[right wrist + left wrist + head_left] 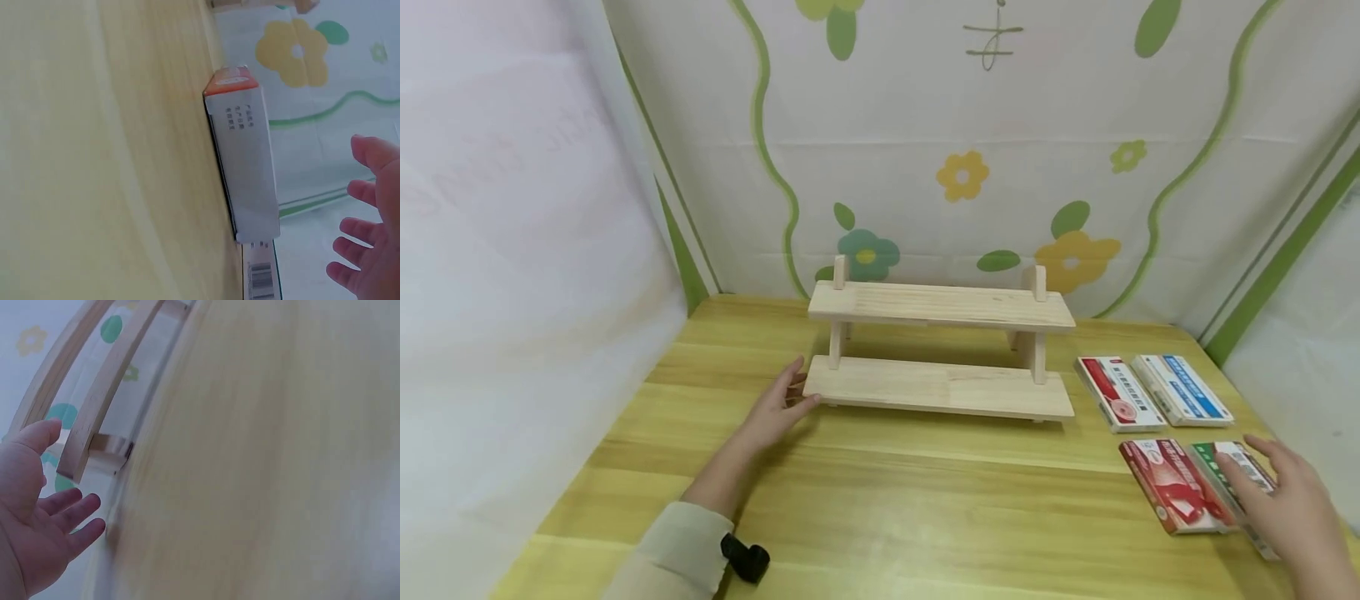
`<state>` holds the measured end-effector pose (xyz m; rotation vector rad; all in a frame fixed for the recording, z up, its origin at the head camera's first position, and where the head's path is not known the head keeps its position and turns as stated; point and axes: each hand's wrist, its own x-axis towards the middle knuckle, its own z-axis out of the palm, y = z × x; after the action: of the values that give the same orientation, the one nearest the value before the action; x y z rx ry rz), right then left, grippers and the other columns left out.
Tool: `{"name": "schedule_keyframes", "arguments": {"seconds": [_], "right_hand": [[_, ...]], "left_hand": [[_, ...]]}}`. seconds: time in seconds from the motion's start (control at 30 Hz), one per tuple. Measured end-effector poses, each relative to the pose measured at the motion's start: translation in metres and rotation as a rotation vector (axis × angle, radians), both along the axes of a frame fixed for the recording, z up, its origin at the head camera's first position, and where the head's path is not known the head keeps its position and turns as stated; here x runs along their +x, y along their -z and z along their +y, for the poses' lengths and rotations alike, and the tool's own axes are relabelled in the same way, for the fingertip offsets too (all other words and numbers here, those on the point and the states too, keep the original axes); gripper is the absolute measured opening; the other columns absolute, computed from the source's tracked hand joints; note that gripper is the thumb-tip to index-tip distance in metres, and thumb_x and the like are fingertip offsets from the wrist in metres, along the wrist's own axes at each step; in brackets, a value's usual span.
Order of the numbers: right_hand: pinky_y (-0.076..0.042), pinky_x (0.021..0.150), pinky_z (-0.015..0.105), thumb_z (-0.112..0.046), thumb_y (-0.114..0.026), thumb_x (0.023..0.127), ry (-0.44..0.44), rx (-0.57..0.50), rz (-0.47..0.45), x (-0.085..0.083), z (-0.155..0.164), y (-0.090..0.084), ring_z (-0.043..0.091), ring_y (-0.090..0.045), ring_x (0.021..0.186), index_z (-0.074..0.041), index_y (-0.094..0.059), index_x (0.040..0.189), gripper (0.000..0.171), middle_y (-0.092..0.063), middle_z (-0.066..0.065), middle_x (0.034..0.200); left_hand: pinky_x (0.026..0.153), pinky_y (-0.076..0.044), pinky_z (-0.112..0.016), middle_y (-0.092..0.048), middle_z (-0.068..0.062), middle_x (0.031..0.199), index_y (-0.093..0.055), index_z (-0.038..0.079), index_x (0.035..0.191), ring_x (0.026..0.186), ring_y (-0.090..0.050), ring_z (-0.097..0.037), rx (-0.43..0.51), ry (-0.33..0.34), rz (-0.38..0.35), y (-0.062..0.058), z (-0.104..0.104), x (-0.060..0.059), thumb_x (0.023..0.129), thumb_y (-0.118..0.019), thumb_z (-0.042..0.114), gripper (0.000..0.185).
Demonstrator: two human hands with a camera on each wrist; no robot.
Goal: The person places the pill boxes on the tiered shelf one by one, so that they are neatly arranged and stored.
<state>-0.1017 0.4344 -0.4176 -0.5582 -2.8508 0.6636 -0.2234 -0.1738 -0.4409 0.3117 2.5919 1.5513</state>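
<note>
Left hand (778,408) touches two-tier wooden rack (940,350), fingers relaxed, nothing grasped.
Right hand (1296,508), fingers straight, hovers over green box (1236,475) right of rack; print unreadable.

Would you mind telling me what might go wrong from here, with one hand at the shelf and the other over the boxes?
1. The right hand hovers open over the green box, which lies tight against the red box; gripping one may drag the other.
2. Both boxes lie near the table's right edge and might be knocked off.
3. The left hand only touches the shelf's lower board; a push could slide it.
</note>
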Motion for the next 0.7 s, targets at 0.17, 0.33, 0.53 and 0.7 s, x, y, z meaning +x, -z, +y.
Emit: {"name": "schedule_keyframes", "arguments": {"seconds": [0.17, 0.33, 0.53, 0.7], "right_hand": [[-0.014, 0.091, 0.065, -0.055, -0.039, 0.083, 0.14, -0.058, -0.102, 0.011, 0.006, 0.008, 0.049, -0.001, 0.125, 0.005, -0.01, 0.136, 0.085, 0.0, 0.033, 0.137], [-0.017, 0.092, 0.063, -0.058, -0.038, 0.082, 0.258, -0.114, -0.172, 0.021, 0.015, 0.023, 0.046, -0.001, 0.127, 0.004, -0.007, 0.136, 0.088, 0.001, 0.031, 0.138], [-0.014, 0.099, 0.057, -0.056, -0.045, 0.08, 0.362, -0.16, -0.164, 0.029, 0.031, 0.05, 0.041, -0.002, 0.13, -0.003, -0.008, 0.138, 0.087, 0.001, 0.024, 0.142], [-0.02, 0.098, 0.053, -0.055, -0.052, 0.075, 0.399, -0.171, -0.179, 0.032, 0.039, 0.063, 0.042, -0.016, 0.124, 0.0, -0.011, 0.137, 0.093, -0.012, 0.027, 0.139]], "left_hand": [[0.094, -0.036, -0.043, -0.037, -0.01, 0.13, -0.017, 0.017, 0.138, 0.112, -0.044, -0.027, 0.072, -0.03, 0.02, 0.008, 0.008, 0.0, 0.08, -0.055, 0.044, 0.075], [0.089, -0.041, -0.038, -0.041, -0.01, 0.127, -0.025, 0.017, 0.135, 0.106, -0.047, -0.026, 0.141, -0.112, 0.024, 0.014, 0.014, -0.001, 0.078, -0.06, 0.038, 0.07], [0.087, -0.043, -0.034, -0.042, -0.008, 0.128, -0.03, 0.016, 0.134, 0.106, -0.049, -0.023, 0.148, -0.16, 0.036, 0.021, 0.017, -0.001, 0.078, -0.061, 0.037, 0.067], [0.089, -0.042, -0.036, -0.044, -0.007, 0.126, -0.033, 0.018, 0.133, 0.106, -0.049, -0.022, 0.181, -0.177, 0.042, 0.02, 0.02, 0.003, 0.079, -0.06, 0.036, 0.064]]}}
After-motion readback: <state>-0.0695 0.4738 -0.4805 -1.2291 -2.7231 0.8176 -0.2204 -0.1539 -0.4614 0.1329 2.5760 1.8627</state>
